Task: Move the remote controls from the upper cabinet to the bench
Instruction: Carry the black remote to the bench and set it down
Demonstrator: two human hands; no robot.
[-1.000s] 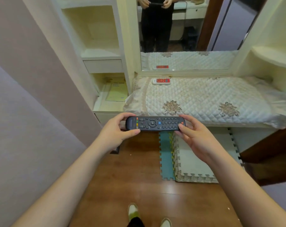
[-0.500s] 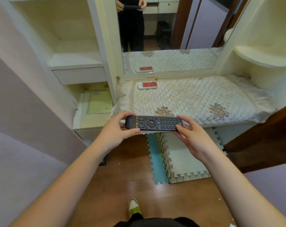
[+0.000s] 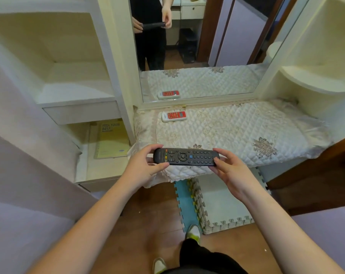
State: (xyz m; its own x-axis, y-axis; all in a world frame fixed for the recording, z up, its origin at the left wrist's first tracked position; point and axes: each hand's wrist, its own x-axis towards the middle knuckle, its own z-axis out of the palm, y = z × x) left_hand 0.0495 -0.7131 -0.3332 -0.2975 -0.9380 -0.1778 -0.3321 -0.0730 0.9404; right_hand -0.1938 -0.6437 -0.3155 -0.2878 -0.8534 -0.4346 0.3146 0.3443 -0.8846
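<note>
Matt black plastic remote (image 3: pixel 186 157); quilted cloth bench cover (image 3: pixel 237 131); glossy wooden floor (image 3: pixel 152 210).

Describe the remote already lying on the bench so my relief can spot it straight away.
Start at the tall mirror and drop to the quilted bench cover below it. The white remote lies flat at the cover's back left corner, just before the mirror frame. Its red face and pale casing set it apart from the longer black remote held in both hands at the front edge.
</note>
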